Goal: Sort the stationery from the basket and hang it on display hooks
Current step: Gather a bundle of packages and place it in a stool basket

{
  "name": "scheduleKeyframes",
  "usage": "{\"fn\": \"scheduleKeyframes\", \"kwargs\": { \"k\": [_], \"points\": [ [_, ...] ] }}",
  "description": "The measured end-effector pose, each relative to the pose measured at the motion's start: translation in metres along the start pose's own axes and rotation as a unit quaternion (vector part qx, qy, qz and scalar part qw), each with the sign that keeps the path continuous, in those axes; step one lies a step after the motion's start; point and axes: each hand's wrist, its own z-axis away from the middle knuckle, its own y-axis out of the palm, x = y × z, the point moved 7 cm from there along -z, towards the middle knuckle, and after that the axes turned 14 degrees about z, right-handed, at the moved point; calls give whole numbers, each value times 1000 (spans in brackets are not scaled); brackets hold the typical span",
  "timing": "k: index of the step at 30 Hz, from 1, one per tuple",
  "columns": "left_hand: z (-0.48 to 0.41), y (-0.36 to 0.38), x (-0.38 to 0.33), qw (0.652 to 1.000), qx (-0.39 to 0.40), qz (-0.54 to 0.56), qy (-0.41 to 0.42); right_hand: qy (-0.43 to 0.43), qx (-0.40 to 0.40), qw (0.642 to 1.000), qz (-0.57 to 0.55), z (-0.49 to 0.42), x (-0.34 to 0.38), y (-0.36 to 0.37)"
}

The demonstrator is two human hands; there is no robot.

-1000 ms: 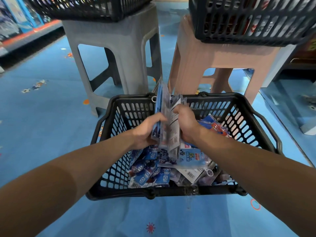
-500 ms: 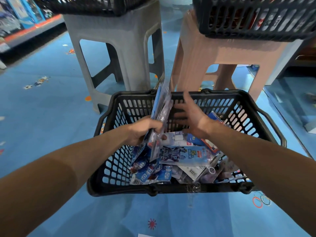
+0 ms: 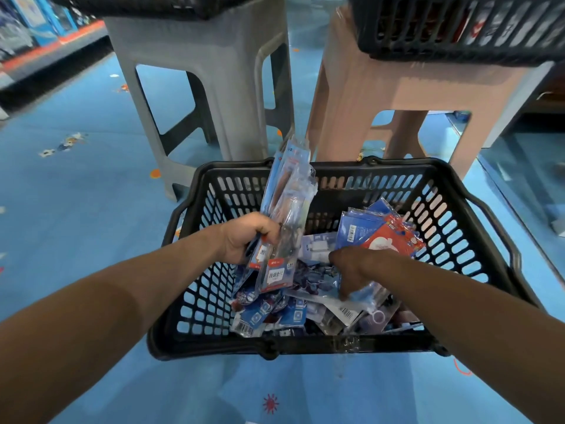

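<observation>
Now: grey stool (image 3: 214, 56) stands at 11 o'clock beyond the black basket (image 3: 397, 164). My left hand (image 3: 247, 237) grips a bundle of long clear stationery packs (image 3: 289, 203), fanned up toward 12. My right hand (image 3: 351, 267) reaches fingers-down into the loose packets (image 3: 318, 255) in the basket; can't tell whether it pinches one. Red packet (image 3: 388, 243) lies at its 2 o'clock.

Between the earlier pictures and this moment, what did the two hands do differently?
The right hand let go of the bundle of packets and went down onto the loose packets in the basket; whether it grips one is unclear. The left hand still holds the bundle. Basket and stools did not move.
</observation>
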Motion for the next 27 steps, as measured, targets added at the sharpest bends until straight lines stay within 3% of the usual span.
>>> {"fn": "scheduleKeyframes", "kwargs": {
  "k": [3, 6, 16, 20, 24, 27],
  "points": [
    [-1, -3, -2, 1000, -11, -8, 8, -16, -35, 999, -1, 9, 1, -24],
    [0, -8, -7, 998, -45, -28, 24, 21, -97, 995, -6, 24, -13, -55],
    [16, 1, -20, 996, -23, -35, 83, 95, -210, 971, 55, 77, -43, -94],
    [18, 5, -23, 995, 12, -22, 95, 29, -238, 970, 34, 85, -26, -109],
    [20, 19, -19, 996, 37, 36, 72, -35, -356, 930, -80, 96, -8, -133],
    [24, 30, -22, 992, 61, 97, 61, -43, -391, 913, -110, 102, -3, -143]
  ]
}}
